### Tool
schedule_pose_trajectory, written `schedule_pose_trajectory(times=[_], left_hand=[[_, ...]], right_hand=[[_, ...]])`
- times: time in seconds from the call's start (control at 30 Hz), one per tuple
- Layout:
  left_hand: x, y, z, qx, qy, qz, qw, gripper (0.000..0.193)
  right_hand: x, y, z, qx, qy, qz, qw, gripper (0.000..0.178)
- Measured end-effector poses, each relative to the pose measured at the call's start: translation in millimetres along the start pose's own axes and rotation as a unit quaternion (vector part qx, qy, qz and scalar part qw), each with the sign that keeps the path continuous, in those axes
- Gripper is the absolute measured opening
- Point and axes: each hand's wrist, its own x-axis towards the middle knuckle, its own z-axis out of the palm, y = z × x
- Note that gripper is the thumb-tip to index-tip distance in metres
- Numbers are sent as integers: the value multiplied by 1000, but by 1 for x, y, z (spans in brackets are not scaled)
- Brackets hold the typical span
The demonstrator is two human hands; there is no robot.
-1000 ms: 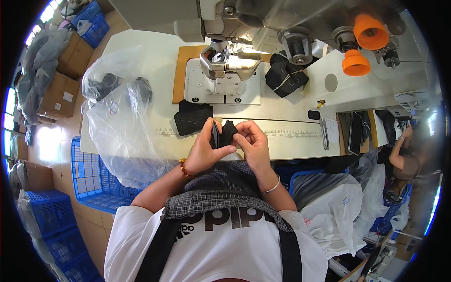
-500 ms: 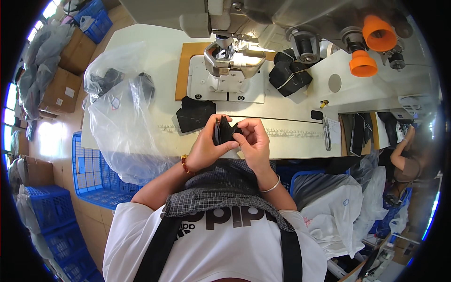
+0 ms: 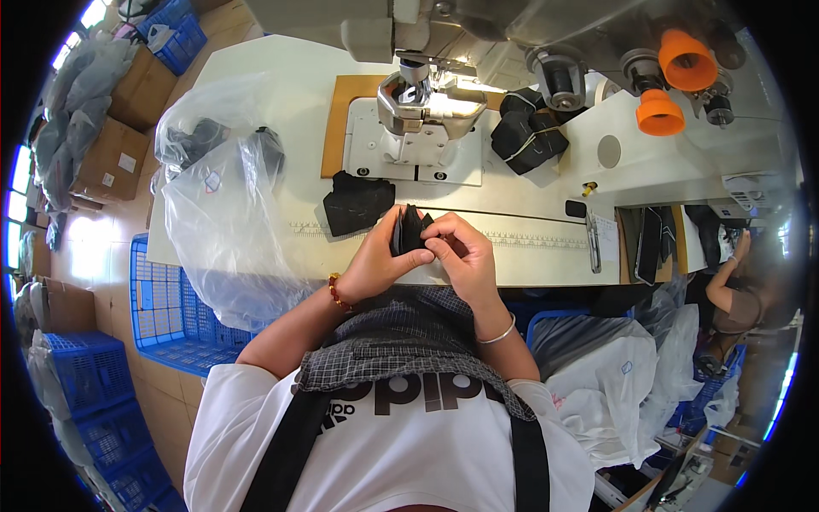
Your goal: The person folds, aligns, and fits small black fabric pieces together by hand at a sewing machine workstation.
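Observation:
Over the table's front edge, my left hand [image 3: 383, 254] grips a small stack of black fabric pieces [image 3: 409, 232], the thumb along its near side. From the right, my right hand [image 3: 461, 254] pinches the stack's edge between thumb and fingertips. How many layers there are cannot be made out. Just beyond my left hand, another black fabric piece [image 3: 358, 203] lies flat on the white table [image 3: 546, 256]. The sewing machine [image 3: 426, 111] stands past it, its metal head over a light base plate.
At left, a clear plastic bag [image 3: 230, 205] holds dark pieces and drapes over the table edge. Tied black bundles [image 3: 527, 132] sit right of the machine. Tweezers [image 3: 593, 241] lie at the right. A blue crate [image 3: 179, 316] stands below left; another person's arm [image 3: 725, 282] shows far right.
My right fingers have shifted slightly along the stack's edge, and the stack stands a little more upright. My left hand keeps its hold. The view has moved slightly.

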Motion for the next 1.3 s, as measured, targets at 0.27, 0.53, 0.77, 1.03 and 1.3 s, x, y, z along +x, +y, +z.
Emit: schedule_pose_trajectory(times=[0.27, 0.53, 0.77, 1.03, 1.3], left_hand=[[0, 4, -2, -13, -25, -11, 1000, 56], [1, 0, -3, -16, -26, 2, 1000, 58], [0, -4, -4, -69, -27, -19, 997, 62], [1, -4, -5, -39, -26, 2, 999, 62], [2, -5, -4, -13, -17, 22, 1000, 64]], right_hand=[[3, 3, 3, 126, 6, 72, 989, 9], [8, -8, 20, 120, 86, 48, 988, 8], [5, 1, 10, 74, 11, 55, 996, 7], [5, 3, 11, 108, 23, 79, 991, 7], [5, 3, 15, -1, 39, 21, 999, 8]])
